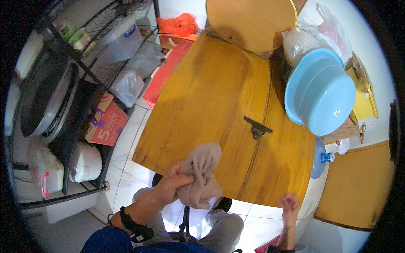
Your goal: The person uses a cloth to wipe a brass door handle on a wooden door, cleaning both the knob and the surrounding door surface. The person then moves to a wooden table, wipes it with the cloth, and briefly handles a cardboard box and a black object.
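Note:
My left hand (172, 186) grips a bunched greyish-beige cloth (202, 177), thumb over its near side. The cloth is folded and sticks up above the front edge of a brown wooden table (205, 95). On the tabletop, right of the cloth, lies a dark bulldog clip (258, 128). My right hand (289, 202) is near the table's front right corner, apart from the cloth. It is blurred, its fingers look curled, and whether anything is in them is unclear.
At the table's back right rests a tilted light-blue plastic basin (329, 95) beside plastic bags (303, 41). A round wooden board (253, 22) leans at the back. A black rack (85, 69) with pans and boxes stands left. A blue water bottle (318, 159) is at right.

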Demonstrator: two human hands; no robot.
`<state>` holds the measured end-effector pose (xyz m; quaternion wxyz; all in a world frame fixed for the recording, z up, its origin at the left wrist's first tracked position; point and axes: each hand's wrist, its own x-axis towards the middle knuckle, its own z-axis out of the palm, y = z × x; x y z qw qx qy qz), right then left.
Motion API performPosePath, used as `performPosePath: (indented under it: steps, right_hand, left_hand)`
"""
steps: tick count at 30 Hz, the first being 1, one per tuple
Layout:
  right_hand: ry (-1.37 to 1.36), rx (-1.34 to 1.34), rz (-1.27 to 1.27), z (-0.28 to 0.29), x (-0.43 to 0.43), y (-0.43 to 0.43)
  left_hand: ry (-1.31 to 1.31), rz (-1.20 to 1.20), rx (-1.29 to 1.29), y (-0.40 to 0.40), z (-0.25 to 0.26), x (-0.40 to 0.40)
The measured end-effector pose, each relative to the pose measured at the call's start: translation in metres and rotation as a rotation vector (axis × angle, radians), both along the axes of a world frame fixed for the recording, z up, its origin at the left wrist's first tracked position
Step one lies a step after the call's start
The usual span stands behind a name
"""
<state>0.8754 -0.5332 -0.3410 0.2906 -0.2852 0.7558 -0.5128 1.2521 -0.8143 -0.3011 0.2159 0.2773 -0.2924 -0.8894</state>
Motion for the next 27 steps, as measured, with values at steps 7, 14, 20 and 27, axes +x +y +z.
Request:
performPosePath:
  steps: [7,14,20,27]
  right_hand:
    - [1.070,0.116,0.392,0.048,0.046,-0.243]
    - [1.082,0.260,0.488,0.012,0.017,-0.271]
    - [1.219,0.379,0.254,-0.007,-0.041,-0.220]
    - [-0.119,-0.123,0.450,0.046,0.110,-0.126]
  left_hand:
    - [0.016,0.027,-0.041,-0.007,0.002,0.006]
    - [-0.018,0.121,-0.003,-0.016,0.016,0.022]
    - [-0.056,0.189,0.006,-0.002,0.052,0.032]
    - [0.050,0.136,-0.164,0.047,0.059,0.027]
